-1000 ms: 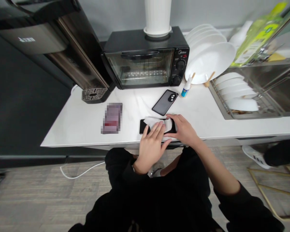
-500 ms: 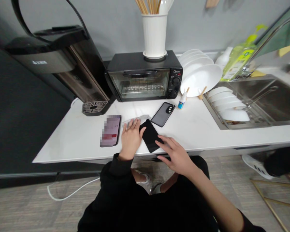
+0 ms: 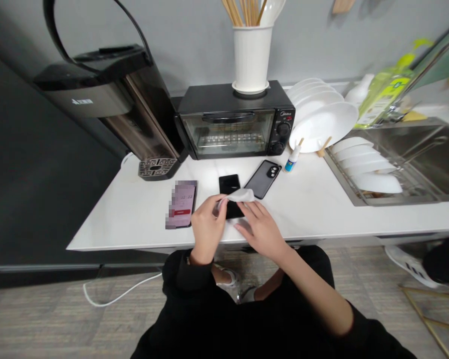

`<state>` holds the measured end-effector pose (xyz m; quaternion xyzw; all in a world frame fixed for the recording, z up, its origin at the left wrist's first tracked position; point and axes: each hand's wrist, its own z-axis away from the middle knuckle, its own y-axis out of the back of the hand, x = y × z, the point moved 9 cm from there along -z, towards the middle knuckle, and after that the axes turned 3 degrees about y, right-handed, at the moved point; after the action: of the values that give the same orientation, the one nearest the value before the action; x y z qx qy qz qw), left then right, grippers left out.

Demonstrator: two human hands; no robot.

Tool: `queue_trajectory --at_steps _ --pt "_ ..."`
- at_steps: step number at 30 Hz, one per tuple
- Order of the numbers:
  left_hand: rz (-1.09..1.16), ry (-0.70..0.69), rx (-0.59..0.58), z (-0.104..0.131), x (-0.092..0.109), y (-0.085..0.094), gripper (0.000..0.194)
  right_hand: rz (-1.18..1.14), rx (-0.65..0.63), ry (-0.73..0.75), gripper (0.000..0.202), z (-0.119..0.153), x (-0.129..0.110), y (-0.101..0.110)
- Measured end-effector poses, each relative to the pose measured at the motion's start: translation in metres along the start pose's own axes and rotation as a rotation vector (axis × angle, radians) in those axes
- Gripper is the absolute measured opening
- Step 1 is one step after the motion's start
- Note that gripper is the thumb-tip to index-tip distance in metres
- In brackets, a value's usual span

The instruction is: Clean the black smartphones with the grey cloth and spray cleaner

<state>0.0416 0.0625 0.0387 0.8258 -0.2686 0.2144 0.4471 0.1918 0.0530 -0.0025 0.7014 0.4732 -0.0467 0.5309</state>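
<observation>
A black phone [image 3: 229, 184] lies on the white counter, its middle covered by a thin white cloth [image 3: 241, 195]. My left hand [image 3: 208, 224] is closed on the left end of this cloth, pinching it between thumb and fingers. At the cloth's right end, my right hand [image 3: 264, 229] grips the edge with its fingertips; part of that grip is hidden. Just beyond, a dark phone case [image 3: 263, 178] with camera holes lies tilted. A small white spray bottle [image 3: 292, 158] with a blue label stands behind the case.
Left of my hands lies another phone [image 3: 183, 204] with a lit screen. A toaster oven [image 3: 232, 132] bearing a white chopstick holder [image 3: 251, 60] stands behind, beside a tall dark water dispenser [image 3: 134, 104]. White plates [image 3: 324, 124] and a sink [image 3: 415, 199] are at right.
The cloth, flat beside the phone under my left hand before, is now lifted over the phone between both hands. The phone has turned more upright. The view has shifted slightly left.
</observation>
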Motion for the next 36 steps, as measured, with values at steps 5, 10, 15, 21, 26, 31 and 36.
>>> queue_trajectory --at_steps 5,10,15,21,26,31,36 --pt "0.002 -0.168 -0.230 0.017 0.040 -0.026 0.021 -0.467 0.099 -0.130 0.040 0.013 0.015 0.015" --pt "-0.261 -0.120 -0.295 0.017 0.024 -0.051 0.068 -0.393 0.362 -0.242 0.019 0.025 0.066 0.062" --pt "-0.378 -0.100 -0.351 0.012 -0.001 -0.067 0.070 0.007 0.173 -0.194 0.033 -0.006 0.088 0.061" --pt "-0.195 -0.018 -0.230 -0.013 -0.020 -0.040 0.051 0.176 0.003 -0.137 0.016 -0.015 0.084 0.038" --pt "-0.141 0.102 -0.139 -0.022 -0.039 -0.027 0.046 0.158 -0.002 -0.117 0.014 0.018 0.068 0.048" --pt "-0.124 0.096 -0.137 -0.024 -0.038 -0.028 0.044 0.127 -0.045 -0.066 0.012 0.049 0.046 0.054" --pt "-0.259 0.005 -0.194 -0.023 -0.022 -0.038 0.043 0.090 -0.072 -0.043 0.012 0.068 0.030 0.055"
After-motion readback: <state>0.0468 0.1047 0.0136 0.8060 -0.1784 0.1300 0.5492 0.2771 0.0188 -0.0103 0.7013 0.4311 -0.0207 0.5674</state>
